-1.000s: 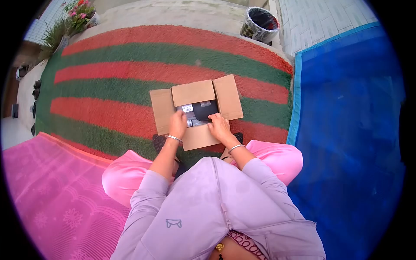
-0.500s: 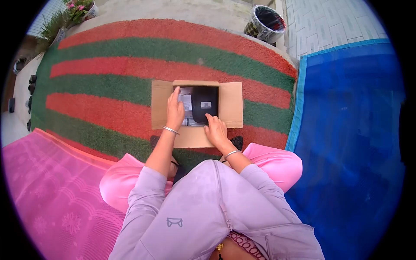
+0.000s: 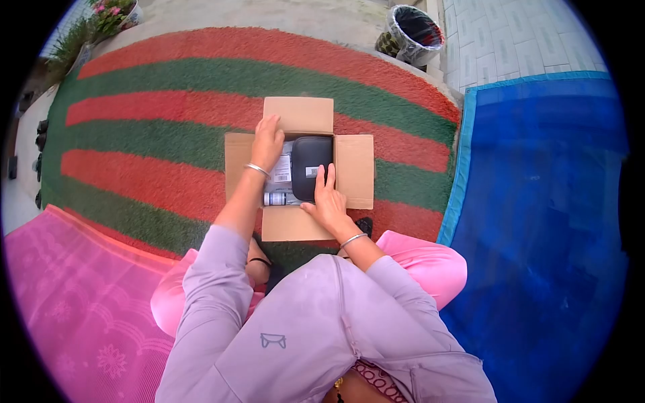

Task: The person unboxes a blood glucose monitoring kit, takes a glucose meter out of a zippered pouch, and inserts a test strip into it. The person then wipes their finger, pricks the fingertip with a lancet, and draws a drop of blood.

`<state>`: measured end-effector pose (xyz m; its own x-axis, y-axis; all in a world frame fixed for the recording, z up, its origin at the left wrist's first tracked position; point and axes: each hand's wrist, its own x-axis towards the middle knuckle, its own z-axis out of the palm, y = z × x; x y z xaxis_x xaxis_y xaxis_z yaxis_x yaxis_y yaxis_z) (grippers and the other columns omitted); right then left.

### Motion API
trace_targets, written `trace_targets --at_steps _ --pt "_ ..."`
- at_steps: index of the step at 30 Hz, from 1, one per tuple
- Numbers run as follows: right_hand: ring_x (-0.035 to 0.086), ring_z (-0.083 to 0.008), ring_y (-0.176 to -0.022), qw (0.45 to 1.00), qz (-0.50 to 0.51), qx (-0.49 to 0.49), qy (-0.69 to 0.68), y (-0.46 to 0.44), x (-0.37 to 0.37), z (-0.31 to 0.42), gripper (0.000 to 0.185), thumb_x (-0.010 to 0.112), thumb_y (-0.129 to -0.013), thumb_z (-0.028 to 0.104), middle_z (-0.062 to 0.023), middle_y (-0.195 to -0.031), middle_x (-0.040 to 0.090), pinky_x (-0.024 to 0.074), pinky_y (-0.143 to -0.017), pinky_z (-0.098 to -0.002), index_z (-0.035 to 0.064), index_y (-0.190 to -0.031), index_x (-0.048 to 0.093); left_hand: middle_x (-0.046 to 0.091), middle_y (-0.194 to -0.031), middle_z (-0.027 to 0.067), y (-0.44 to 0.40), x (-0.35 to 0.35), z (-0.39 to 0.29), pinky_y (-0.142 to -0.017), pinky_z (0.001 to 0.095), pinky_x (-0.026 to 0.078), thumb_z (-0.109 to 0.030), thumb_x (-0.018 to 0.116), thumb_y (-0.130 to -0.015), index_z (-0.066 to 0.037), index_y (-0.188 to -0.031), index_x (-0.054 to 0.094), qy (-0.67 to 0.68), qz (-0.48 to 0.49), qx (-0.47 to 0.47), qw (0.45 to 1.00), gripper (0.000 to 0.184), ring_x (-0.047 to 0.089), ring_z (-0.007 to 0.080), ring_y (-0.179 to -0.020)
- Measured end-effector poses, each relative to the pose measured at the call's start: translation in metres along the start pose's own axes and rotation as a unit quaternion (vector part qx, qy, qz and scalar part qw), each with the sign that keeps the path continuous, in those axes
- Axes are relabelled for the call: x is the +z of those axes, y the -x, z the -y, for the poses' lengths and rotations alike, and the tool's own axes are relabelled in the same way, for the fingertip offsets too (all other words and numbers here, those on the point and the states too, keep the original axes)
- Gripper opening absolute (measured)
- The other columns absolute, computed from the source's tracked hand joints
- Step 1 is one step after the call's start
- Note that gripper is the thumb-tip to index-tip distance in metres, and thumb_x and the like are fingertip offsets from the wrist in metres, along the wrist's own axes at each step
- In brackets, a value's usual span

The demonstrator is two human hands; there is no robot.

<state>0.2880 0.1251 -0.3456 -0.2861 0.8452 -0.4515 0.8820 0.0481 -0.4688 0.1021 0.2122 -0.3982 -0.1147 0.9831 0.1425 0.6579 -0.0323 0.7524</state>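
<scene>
An open cardboard box [image 3: 353, 171] stands on the striped carpet in front of me, its flaps folded outward. Inside, a black case [image 3: 311, 151] with a small label lies on the right. To its left are a clear package with a white label [image 3: 281, 169] and a small bottle [image 3: 275, 199]. My left hand [image 3: 267, 142] is at the box's upper left corner, by the back flap, fingers loosely extended. Over the front right part of the box, my right hand [image 3: 328, 201] has its fingers spread, with fingertips at the black case.
A blue mat [image 3: 537, 201] lies to the right and a pink mat [image 3: 87, 295] to the lower left. Beyond the red and green carpet [image 3: 154, 138] stand a lined bin [image 3: 415, 37] and potted flowers [image 3: 107, 20]. Dark shoes sit at the far left.
The box's back flap has swung outward, and more of the contents shows. My left hand has moved up and left to the far corner. My right hand has spread its fingers over the case.
</scene>
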Motion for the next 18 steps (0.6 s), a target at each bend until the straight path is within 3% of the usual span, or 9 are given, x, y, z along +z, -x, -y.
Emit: trace_targets --at_steps 3,4,5,7,13,15,16,18 --pt "0.060 -0.0416 -0.081 0.999 0.018 -0.007 0.029 -0.005 0.003 0.002 0.103 0.075 -0.063 0.030 -0.0358 -0.137 0.005 0.0497 -0.073 -0.0418 -0.0035 -0.136 0.010 0.052 -0.110 0.0178 0.028 -0.014 -0.023 -0.094 0.0384 0.036 -0.003 0.046 -0.079 0.002 -0.107 0.052 0.076 -0.066 -0.052 0.994 0.029 0.046 0.0327 -0.108" --pt "0.060 -0.0411 -0.080 0.999 0.018 -0.005 0.043 -0.008 0.004 0.002 0.104 0.076 -0.063 0.030 -0.0371 -0.137 0.005 0.0497 -0.073 -0.0417 -0.0025 -0.136 0.009 0.056 -0.101 0.0153 0.040 -0.016 -0.024 -0.088 0.0329 0.041 0.000 0.045 -0.080 0.002 -0.104 0.054 0.049 -0.102 -0.046 0.993 0.026 0.052 0.0266 -0.099" --pt "0.060 -0.0407 -0.080 0.998 0.017 -0.003 0.058 -0.009 0.004 0.001 0.106 0.076 -0.063 0.030 -0.0383 -0.136 0.005 0.0498 -0.073 -0.0416 -0.0015 -0.137 0.008 0.056 -0.101 0.0153 0.051 -0.018 -0.026 -0.088 0.0329 0.041 0.000 0.045 -0.080 0.002 -0.104 0.054 0.046 -0.104 -0.045 0.992 0.026 0.052 0.0266 -0.099" --pt "0.061 -0.0400 -0.080 0.997 0.024 -0.007 0.068 -0.008 0.006 0.000 0.104 0.075 -0.064 0.028 -0.0390 -0.135 0.005 0.0498 -0.074 -0.0416 0.0018 -0.138 0.007 0.057 -0.098 0.0171 0.074 -0.022 -0.030 -0.083 0.0349 0.043 0.001 0.045 -0.079 0.003 -0.099 0.055 0.082 -0.095 -0.137 0.983 0.023 0.055 0.0293 -0.092" --pt "0.062 -0.0385 -0.079 0.992 0.038 -0.028 0.114 -0.008 0.009 -0.001 0.100 0.074 -0.065 0.023 -0.0382 -0.136 0.004 0.0501 -0.073 -0.0417 0.0064 -0.139 0.009 0.059 -0.084 0.0161 0.104 -0.032 -0.039 -0.073 0.0329 0.046 0.003 0.043 -0.078 0.005 -0.089 0.058 0.099 -0.105 -0.126 0.981 0.019 0.058 0.0265 -0.079" --pt "0.062 -0.0376 -0.078 0.981 0.044 -0.125 0.143 -0.011 0.001 0.000 0.099 0.074 -0.065 0.020 -0.0358 -0.138 0.004 0.0507 -0.070 -0.0412 0.0061 -0.139 0.010 0.059 -0.082 0.0126 0.110 -0.040 -0.047 -0.070 0.0301 0.045 0.002 0.044 -0.080 0.004 -0.090 0.058 0.106 -0.105 -0.129 0.980 0.018 0.057 0.0213 -0.075" --pt "0.063 -0.0339 -0.077 0.973 0.051 -0.137 0.181 -0.015 0.004 0.001 0.097 0.074 -0.064 0.018 -0.0334 -0.139 0.006 0.0516 -0.065 -0.0386 0.0051 -0.138 0.013 0.059 -0.079 0.0090 0.114 -0.041 -0.050 -0.066 0.0273 0.045 0.001 0.045 -0.081 0.003 -0.090 0.059 0.114 -0.101 -0.135 0.979 0.017 0.055 0.0161 -0.072" --pt "0.064 -0.0312 -0.075 0.957 0.046 -0.167 0.233 -0.019 0.008 -0.001 0.096 0.075 -0.063 0.019 -0.0330 -0.139 0.006 0.0519 -0.063 -0.0373 0.0047 -0.138 0.017 0.059 -0.078 0.0078 0.125 -0.037 -0.050 -0.064 0.0258 0.044 0.001 0.045 -0.082 0.003 -0.089 0.059 0.132 -0.093 -0.144 0.976 0.016 0.055 0.0141 -0.069"
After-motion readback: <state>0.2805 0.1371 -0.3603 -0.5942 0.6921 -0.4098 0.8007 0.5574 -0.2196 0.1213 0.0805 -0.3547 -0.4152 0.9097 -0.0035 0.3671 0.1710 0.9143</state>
